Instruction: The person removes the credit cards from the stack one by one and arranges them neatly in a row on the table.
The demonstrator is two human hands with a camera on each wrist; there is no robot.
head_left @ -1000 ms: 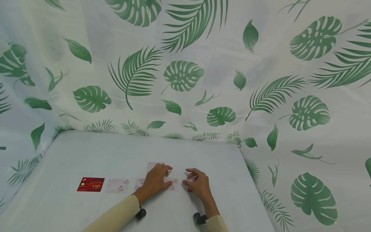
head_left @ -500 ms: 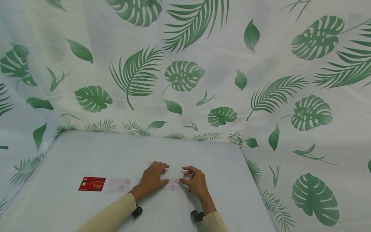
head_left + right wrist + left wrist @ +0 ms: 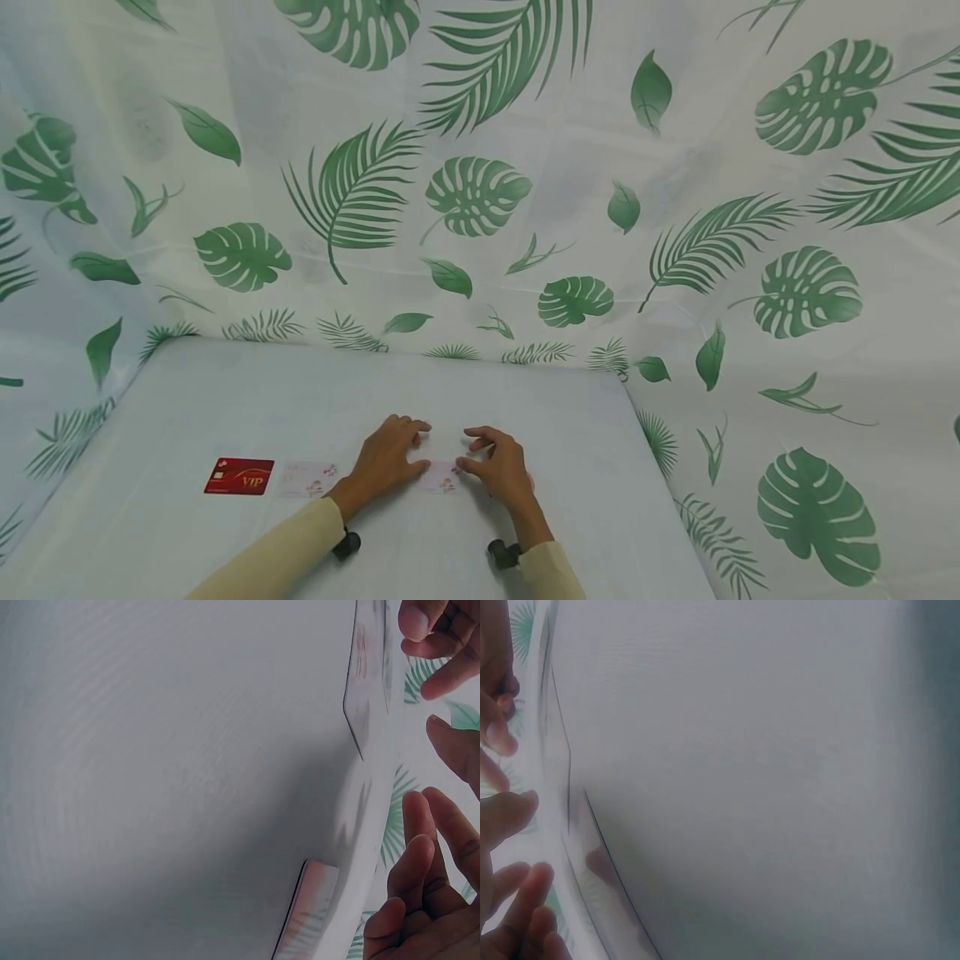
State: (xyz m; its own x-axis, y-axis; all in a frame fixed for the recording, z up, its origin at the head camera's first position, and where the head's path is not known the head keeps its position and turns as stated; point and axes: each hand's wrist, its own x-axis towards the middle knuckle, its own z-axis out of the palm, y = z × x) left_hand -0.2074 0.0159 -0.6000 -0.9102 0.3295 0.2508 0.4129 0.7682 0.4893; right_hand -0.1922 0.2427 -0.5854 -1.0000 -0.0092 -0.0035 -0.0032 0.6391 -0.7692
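My left hand (image 3: 386,458) hovers over the row of cards on the white table, thumb and fingers spread apart. Facing it from the right is my right hand (image 3: 502,471), its fingers loosely bent. Between the two lies a pale card with pink flower print (image 3: 440,479), close to both thumbs. Neither hand grips anything. In the left wrist view, card edges (image 3: 619,892) show below the left hand (image 3: 517,907). In the right wrist view, a reddish card (image 3: 307,904) lies beside the right hand (image 3: 427,885). The hands hide other cards in the head view.
To the left, a red VIP card (image 3: 240,477) lies flat, with another pale card (image 3: 307,480) next to it. A white cloth (image 3: 187,400) covers the table. Behind and to the right hangs a leaf-patterned curtain (image 3: 525,317).
Both hands have shifted left, staying apart. The pale card at the back, partly seen earlier, is now hidden by the left hand. The cards show no clear movement.
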